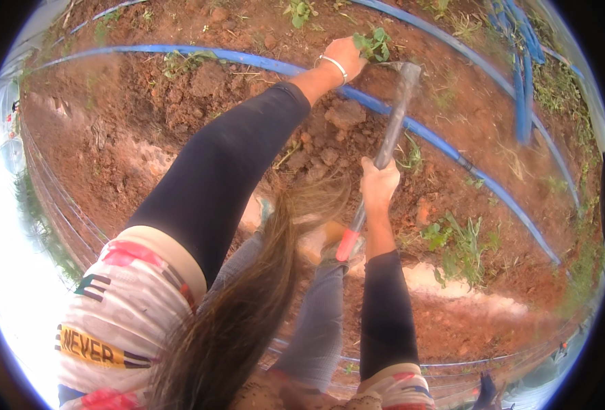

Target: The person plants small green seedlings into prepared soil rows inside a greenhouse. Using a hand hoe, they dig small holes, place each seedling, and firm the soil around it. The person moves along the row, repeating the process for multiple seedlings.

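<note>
My left hand, with a bracelet at the wrist, reaches out past a flat blue hose and is closed on a small leafy plant near the soil. In my right hand is the handle of a hoe, gripped about midway. The hoe's head lies at the far end, just below and right of the plant, its blade pointing towards my left hand. A red grip covers the near end of the handle.
Another blue hose curves across the far right, beside a hanging blue bundle. Clods of reddish soil lie below the nearer hose. Weeds grow at the right. Long hair hangs across the lower view, partly over my legs.
</note>
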The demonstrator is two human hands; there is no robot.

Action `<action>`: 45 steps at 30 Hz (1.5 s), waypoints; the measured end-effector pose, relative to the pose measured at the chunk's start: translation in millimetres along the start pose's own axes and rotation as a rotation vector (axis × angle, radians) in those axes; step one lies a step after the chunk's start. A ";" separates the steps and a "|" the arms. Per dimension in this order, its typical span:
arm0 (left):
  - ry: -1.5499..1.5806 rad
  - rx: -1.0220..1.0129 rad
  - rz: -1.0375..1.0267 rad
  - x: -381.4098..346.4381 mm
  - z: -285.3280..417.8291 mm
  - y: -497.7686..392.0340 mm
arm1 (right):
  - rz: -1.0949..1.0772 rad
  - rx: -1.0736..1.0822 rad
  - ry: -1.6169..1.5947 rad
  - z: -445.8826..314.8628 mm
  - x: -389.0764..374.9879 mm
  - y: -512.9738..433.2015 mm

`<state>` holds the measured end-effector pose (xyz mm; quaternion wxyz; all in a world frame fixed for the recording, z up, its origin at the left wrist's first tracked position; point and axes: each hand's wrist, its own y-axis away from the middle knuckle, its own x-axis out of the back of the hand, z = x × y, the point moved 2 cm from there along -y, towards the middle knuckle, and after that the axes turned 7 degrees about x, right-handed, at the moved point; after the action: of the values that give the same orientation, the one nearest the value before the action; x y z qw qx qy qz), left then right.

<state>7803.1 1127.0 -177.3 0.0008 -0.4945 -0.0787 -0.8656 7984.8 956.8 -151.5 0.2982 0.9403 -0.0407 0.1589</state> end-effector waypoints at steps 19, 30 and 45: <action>-0.109 -0.038 -0.106 -0.7 -3.6 -1.9 | 0.000 -0.091 -0.241 -63.5 9.7 27.2; -0.347 0.087 0.051 9.4 5.8 11.8 | -0.127 -0.010 -0.218 -84.9 24.7 26.4; 0.215 0.148 0.012 12.0 -5.8 18.7 | 0.021 -0.035 0.144 -67.1 34.9 22.3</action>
<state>7793.5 1108.6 -167.4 0.0508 -0.3981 -0.1390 -0.9053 7995.5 977.7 -76.3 0.3151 0.9206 -0.0318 0.2283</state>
